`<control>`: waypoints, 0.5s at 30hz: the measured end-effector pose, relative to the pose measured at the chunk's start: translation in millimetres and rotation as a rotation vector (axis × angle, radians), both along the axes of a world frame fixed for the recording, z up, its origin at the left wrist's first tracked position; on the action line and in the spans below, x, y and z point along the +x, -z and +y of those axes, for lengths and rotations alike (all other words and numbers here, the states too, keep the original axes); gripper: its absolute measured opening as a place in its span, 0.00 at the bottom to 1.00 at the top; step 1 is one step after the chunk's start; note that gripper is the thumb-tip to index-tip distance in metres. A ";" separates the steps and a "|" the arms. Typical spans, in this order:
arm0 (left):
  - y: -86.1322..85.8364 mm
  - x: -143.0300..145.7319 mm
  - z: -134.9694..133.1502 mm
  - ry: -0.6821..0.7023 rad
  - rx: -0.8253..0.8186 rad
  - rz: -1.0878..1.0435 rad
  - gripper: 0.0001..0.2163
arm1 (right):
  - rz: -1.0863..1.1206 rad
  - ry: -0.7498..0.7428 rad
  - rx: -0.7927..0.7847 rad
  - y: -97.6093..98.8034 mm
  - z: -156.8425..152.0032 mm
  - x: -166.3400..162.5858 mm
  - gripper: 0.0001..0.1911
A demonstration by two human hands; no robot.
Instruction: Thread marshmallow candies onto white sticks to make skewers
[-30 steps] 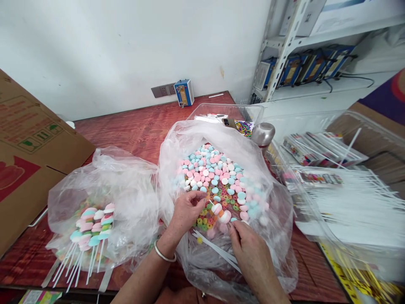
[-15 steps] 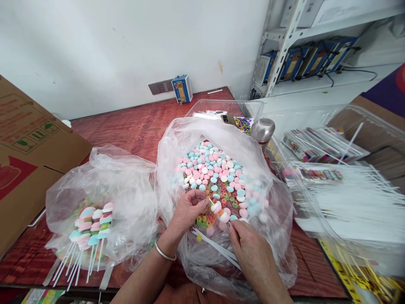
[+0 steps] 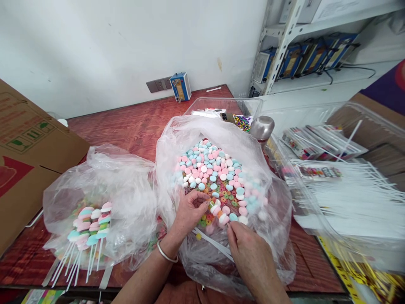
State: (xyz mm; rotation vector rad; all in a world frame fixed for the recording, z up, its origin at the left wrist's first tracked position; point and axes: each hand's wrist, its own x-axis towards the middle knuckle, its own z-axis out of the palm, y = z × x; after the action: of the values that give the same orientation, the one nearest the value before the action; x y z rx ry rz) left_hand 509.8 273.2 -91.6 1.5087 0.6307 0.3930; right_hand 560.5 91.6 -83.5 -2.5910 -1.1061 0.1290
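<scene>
My right hand grips the stick of a candy skewer, threaded with pink and white marshmallow discs and an orange ring between them. At the skewer's upper tip, my left hand pinches a small green ring, partly hidden by the fingers. Both hands are above an open clear plastic bag of pink, white and blue marshmallow discs. Colored rings lie among the discs. Loose white sticks rest across the bag's near side.
Finished-looking skewers lie on another plastic bag at left, beside a cardboard box. A clear bin at right holds many white sticks. Behind the bag stand a metal cup and a clear tray.
A green ring now shows at the skewer's tip beside my left fingers, where the bare white tip showed before. My right hand keeps its grip on the stick.
</scene>
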 end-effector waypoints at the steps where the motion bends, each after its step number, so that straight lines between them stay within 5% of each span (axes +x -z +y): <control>1: 1.4 0.2 -2.4 -0.017 -0.001 0.001 0.08 | -0.001 0.004 0.015 0.7 0.8 -1.0 0.11; 10: 5.3 -6.8 -19.1 -0.066 0.000 0.003 0.08 | 0.060 0.037 0.084 4.0 8.7 -2.8 0.11; 15: -0.8 0.6 -0.5 0.000 0.730 0.084 0.13 | 0.137 0.094 0.038 9.7 7.1 10.1 0.13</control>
State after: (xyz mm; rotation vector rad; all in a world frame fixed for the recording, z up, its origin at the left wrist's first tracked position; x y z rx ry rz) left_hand 510.4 272.7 -90.8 2.2274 0.5790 0.6018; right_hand 570.7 98.7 -93.1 -2.5523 -0.9289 0.2568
